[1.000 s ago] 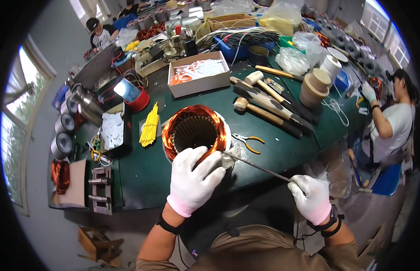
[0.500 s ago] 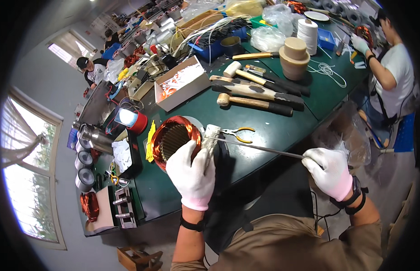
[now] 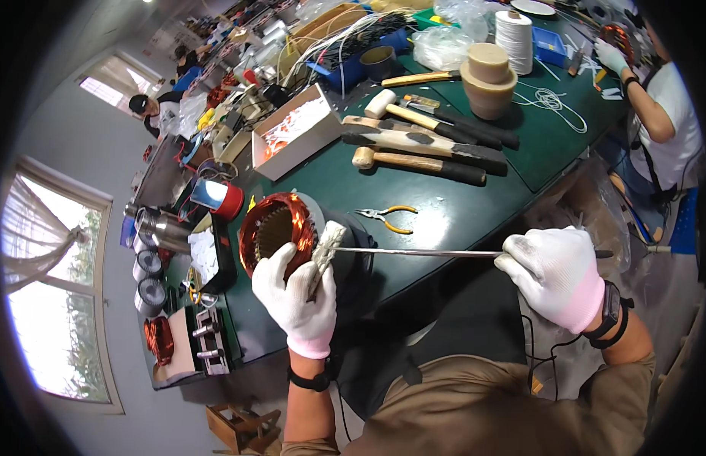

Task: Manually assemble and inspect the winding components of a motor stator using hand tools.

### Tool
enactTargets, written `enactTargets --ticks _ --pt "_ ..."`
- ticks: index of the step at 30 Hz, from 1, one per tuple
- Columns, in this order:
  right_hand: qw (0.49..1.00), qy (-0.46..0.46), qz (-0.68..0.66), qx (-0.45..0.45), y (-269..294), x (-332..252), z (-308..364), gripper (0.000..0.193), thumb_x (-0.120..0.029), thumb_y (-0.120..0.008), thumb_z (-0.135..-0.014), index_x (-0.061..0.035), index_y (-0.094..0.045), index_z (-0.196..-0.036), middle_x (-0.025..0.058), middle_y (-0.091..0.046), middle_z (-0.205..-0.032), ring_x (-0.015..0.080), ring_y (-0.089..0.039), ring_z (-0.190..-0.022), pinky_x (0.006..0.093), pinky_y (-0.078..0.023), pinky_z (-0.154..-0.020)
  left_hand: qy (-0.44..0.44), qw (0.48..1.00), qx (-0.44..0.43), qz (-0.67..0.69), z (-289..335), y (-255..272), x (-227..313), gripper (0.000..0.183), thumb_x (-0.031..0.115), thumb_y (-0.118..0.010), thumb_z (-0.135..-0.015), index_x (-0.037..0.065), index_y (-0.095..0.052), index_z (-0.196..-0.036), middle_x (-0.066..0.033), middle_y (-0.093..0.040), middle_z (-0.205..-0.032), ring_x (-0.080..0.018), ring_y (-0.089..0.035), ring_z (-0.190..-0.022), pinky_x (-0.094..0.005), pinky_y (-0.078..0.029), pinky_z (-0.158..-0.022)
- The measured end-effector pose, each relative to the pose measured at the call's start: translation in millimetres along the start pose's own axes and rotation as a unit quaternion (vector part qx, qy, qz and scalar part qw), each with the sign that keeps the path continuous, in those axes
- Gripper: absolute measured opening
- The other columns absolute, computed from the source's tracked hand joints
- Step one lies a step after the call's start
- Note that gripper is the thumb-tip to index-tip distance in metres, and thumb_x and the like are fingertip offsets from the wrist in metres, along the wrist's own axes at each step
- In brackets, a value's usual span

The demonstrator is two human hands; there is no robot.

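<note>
The left hand (image 3: 296,292), in a white glove, is gripping the near side of a motor stator (image 3: 275,232) with copper windings, fingers closed around it. The stator is sitting on the green workbench (image 3: 474,197), near its near edge. The right hand (image 3: 554,273) is clenching a long thin metal rod (image 3: 413,251), which is reaching left to the stator. Small pliers (image 3: 387,216) are lying just beyond the rod.

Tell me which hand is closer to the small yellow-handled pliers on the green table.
Left. The left hand grips the copper-wound stator, just left of and below the pliers. The right hand holds the far end of the long metal rod, farther right of them.
</note>
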State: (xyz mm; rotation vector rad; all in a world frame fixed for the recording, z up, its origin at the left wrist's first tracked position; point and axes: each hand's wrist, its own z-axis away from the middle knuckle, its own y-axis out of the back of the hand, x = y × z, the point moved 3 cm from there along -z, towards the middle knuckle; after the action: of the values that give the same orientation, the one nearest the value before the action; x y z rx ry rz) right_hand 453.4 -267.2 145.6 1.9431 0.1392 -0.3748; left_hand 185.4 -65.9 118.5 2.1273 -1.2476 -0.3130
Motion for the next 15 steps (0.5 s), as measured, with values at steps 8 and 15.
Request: enactTargets --ticks 8,15 --pt "0.993 0.044 0.111 -0.011 17.4 -16.3 -30.8 0.024 -0.032 -0.075 -0.094 -0.0127 -0.064 -0.084 0.0059 -0.06 -0.068 0.0277 -0.065 -0.061 0.0414 -0.048 -0.057 -0.029 0.998 0.024 -0.052 -7.6 -14.8 8.4 0.032 0.0 -0.086 -0.07 0.009 -0.07 -0.096 -0.0131 -0.067 -0.126 -0.0371 -0.061 -0.118 -0.0497 -0.044 -0.104" --pt "0.982 0.081 0.168 -0.009 19.5 -29.6 -40.9 0.022 -0.031 -0.075 -0.093 -0.0128 -0.064 -0.085 0.0042 -0.056 -0.068 0.0252 -0.063 -0.061 0.0406 -0.045 -0.055 0.01 1.0 0.002 -0.02 -4.0 -10.7 2.8 0.034 0.005 -0.088 -0.069 0.01 -0.074 -0.099 -0.012 -0.068 -0.125 -0.0332 -0.06 -0.114 -0.0458 -0.042 -0.102"
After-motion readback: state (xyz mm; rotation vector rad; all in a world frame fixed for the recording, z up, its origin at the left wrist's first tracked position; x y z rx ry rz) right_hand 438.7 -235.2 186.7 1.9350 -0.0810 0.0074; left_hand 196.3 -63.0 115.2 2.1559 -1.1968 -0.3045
